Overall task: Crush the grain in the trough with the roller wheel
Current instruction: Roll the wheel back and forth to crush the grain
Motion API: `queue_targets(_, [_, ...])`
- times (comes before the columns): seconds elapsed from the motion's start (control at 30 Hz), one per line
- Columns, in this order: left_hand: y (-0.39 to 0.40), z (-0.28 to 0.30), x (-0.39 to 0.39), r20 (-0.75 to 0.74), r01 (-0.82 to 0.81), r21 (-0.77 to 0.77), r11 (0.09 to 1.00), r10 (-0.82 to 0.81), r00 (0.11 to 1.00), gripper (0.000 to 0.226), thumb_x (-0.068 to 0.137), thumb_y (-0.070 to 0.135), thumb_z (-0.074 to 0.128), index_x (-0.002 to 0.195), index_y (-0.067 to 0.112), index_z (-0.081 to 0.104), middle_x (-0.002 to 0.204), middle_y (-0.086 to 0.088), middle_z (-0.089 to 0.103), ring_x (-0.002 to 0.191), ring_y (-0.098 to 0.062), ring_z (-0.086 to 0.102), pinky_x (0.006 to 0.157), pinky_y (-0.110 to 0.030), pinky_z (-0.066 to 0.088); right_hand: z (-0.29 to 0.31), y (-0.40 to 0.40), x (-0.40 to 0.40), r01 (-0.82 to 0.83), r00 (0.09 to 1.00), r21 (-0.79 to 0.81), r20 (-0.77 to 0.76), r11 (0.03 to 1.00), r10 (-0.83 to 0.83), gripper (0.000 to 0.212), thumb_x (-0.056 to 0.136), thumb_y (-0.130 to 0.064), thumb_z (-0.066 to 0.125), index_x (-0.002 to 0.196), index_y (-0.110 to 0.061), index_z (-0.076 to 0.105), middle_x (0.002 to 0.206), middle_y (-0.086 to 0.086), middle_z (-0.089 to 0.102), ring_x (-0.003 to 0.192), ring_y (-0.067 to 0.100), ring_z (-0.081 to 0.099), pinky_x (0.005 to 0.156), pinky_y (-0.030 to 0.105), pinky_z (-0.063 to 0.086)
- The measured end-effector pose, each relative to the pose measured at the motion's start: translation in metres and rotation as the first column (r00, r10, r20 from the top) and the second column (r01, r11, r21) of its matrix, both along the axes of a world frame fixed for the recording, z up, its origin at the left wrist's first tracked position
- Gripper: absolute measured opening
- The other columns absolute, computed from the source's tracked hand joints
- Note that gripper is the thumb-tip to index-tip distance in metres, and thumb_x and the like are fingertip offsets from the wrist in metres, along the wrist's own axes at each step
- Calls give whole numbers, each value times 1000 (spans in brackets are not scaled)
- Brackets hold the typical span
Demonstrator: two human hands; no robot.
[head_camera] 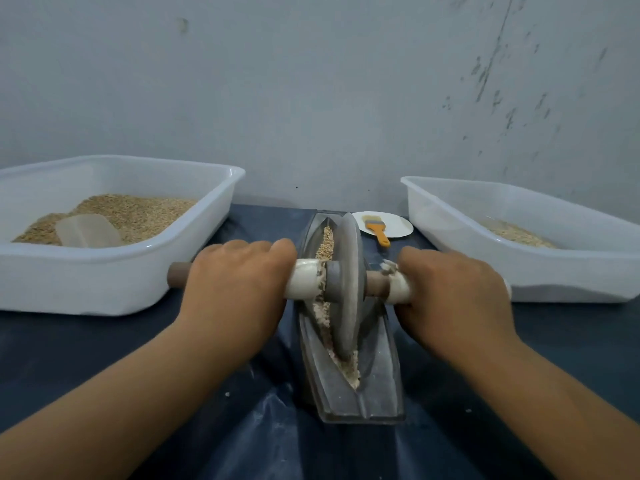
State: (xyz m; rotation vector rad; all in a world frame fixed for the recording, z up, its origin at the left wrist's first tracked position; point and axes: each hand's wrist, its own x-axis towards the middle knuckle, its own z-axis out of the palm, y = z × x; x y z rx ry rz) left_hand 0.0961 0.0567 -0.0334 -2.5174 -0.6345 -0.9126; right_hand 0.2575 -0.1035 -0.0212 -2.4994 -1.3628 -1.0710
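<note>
- The wheel (346, 282) stands on edge in the trough (377, 375), which lies lengthwise on the dark surface (104, 358) between two white tubs.
- The left hand (235, 289) wraps the left end of the axle (304, 278); the right hand (453, 296) wraps the right end. Both grips are closed around the padded sleeves, knuckles up.
- Grain (327, 242) lies whole in the far part of the groove; nearer the person it looks paler and broken, so the job seems partway done.
- The wheel looks like stone or metal: heavy and stiff, likely to crush by its own weight. The axle ends are the sensible hold, one hand each side, pressing evenly so the disc does not tip or climb the wall.
- The grain is loose and may spill over the rim.
- The left tub (121, 282) holds grain and a scoop (88, 230); a brush (377, 232) rests on a plate (398, 226).
</note>
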Motion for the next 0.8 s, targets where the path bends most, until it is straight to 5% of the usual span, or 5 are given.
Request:
queue_targets(0.17, [5, 15, 23, -64, -110, -86, 990, 105, 992, 29, 84, 24, 59, 80, 26, 31, 63, 8, 31, 65, -17, 41, 60, -32, 30, 6, 20, 12, 36, 971, -44, -235, 998, -46, 11, 83, -28, 57, 84, -27, 46, 82, -7, 61, 69, 23, 44, 52, 29, 27])
queue_targets(0.33, [-6, 7, -1, -2, -26, 76, 997, 26, 1000, 38, 52, 14, 69, 65, 23, 35, 50, 8, 31, 44, -16, 28, 47, -19, 12, -6, -3, 2, -26, 999, 62, 20, 998, 25, 25, 57, -28, 66, 66, -25, 43, 54, -8, 37, 50, 22, 28, 49, 18, 4])
queue_targets(0.5, [-4, 22, 19, -119, -101, 57, 993, 107, 987, 38, 75, 28, 66, 74, 27, 28, 58, 9, 25, 58, -16, 34, 55, -29, 22, -2, 5, 8, 3, 959, 15, -282, 1000, 1, 17, 79, -32, 60, 80, -26, 43, 66, -10, 45, 65, 19, 43, 48, 27, 23])
queue_targets(0.7, [-7, 19, -7, -174, -131, 95, 987, 146, 974, 54, 32, 37, 82, 60, 32, 36, 48, 9, 16, 44, -7, 4, 55, -17, -9, 0, -14, -2, -85, 988, 44, -123, 995, 90, 22, 56, -32, 59, 67, -26, 42, 55, -9, 43, 52, 21, 40, 46, 17, 17])
queue_targets(0.8, [-8, 21, 2, -177, -151, -15, 988, 146, 973, 34, 68, 41, 71, 77, 34, 38, 55, 9, 25, 48, -7, 14, 45, -21, 0, 9, -4, -2, -56, 980, 10, -191, 998, 57, 25, 62, -31, 67, 71, -26, 44, 58, -10, 43, 58, 19, 39, 46, 21, 19])
